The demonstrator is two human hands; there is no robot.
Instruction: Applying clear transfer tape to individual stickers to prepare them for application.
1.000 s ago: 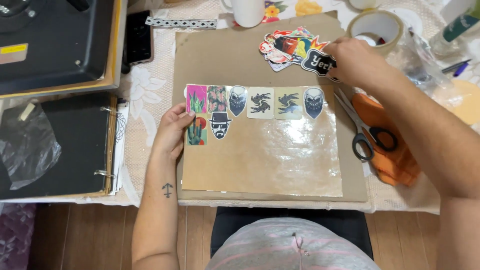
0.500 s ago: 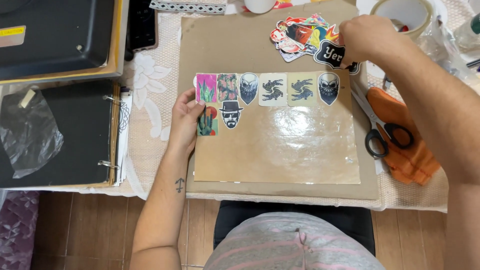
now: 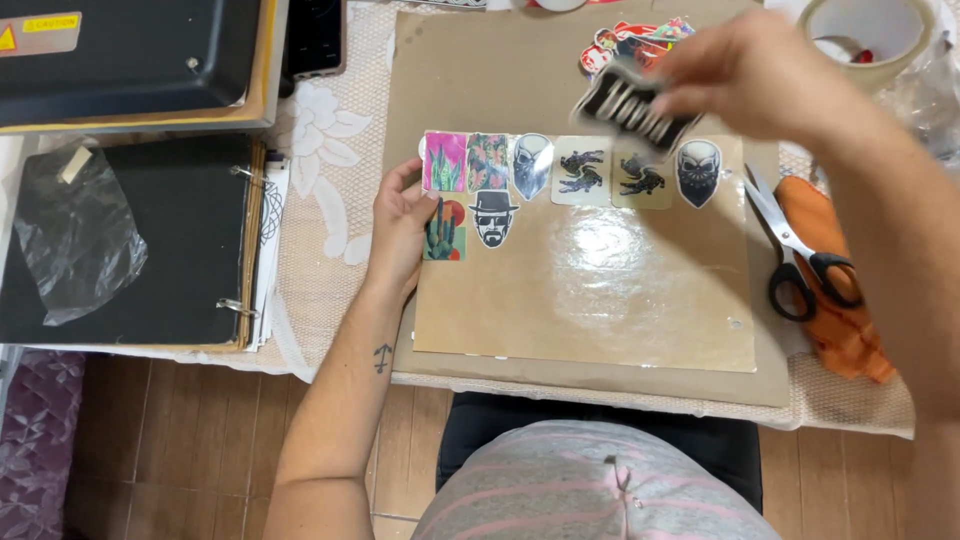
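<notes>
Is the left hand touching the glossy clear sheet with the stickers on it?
Touching. The head view shows the left hand resting on the left edge of the glossy clear sheet, thumb overlapping its border beside the cactus sticker, with no gap visible.

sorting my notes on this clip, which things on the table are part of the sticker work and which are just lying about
In use:
- glossy sheet, steadied by the left hand
- row of stickers laid on it
- black-and-white sticker, blurred, held in the right hand
- sticker pile

Lying about:
- scissors
- orange cloth
- tape roll
- black ring binder
- black tray
</notes>
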